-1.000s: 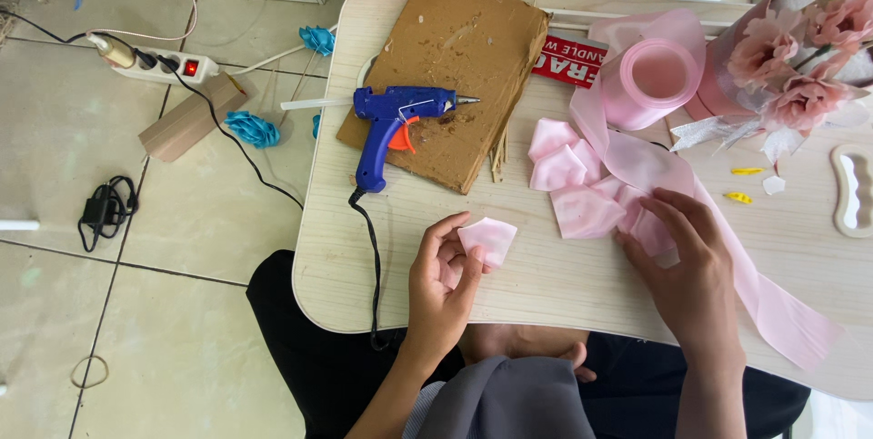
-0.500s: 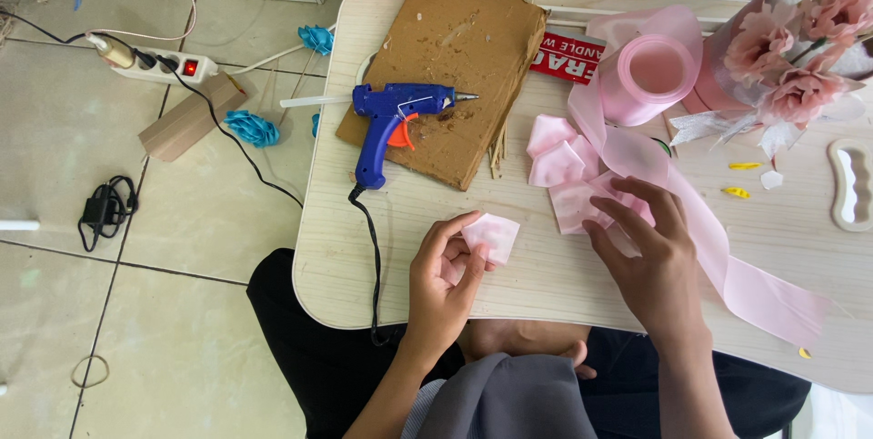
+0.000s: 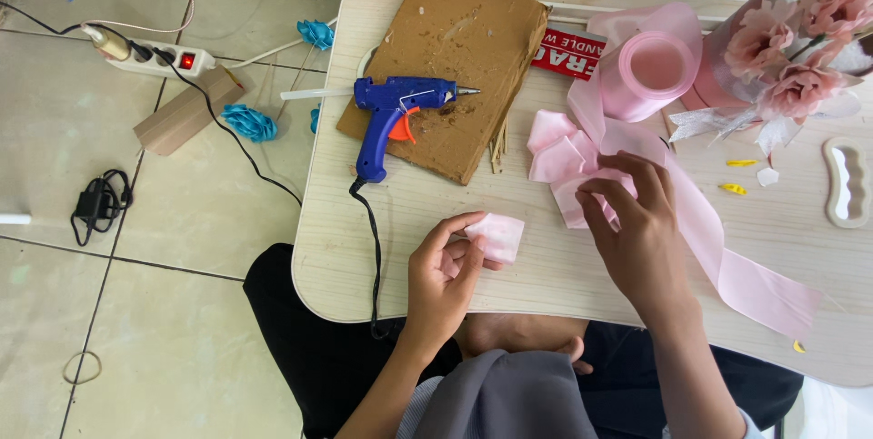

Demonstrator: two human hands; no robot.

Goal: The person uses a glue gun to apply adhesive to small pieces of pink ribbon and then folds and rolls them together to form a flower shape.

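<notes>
My left hand (image 3: 447,271) pinches a small folded square of pink ribbon (image 3: 497,236) just above the near edge of the pale wooden table (image 3: 409,221). My right hand (image 3: 637,230) rests fingers-down on a heap of cut pink ribbon pieces (image 3: 556,152), touching the nearest piece. A long pink ribbon strip (image 3: 727,266) runs from a pink ribbon roll (image 3: 650,70) under my right wrist toward the table's right front. A blue glue gun (image 3: 393,111) lies on a brown cardboard sheet (image 3: 455,48) at the back left.
Pink artificial flowers (image 3: 791,48) stand at the back right beside a white wavy-slotted piece (image 3: 846,182). On the floor to the left are a power strip (image 3: 150,57), a black adapter (image 3: 95,204), a cardboard block (image 3: 186,111) and blue ribbon flowers (image 3: 250,122).
My right hand slid left along the ribbon strip onto the heap of cut pieces. My left hand kept the folded square almost still.
</notes>
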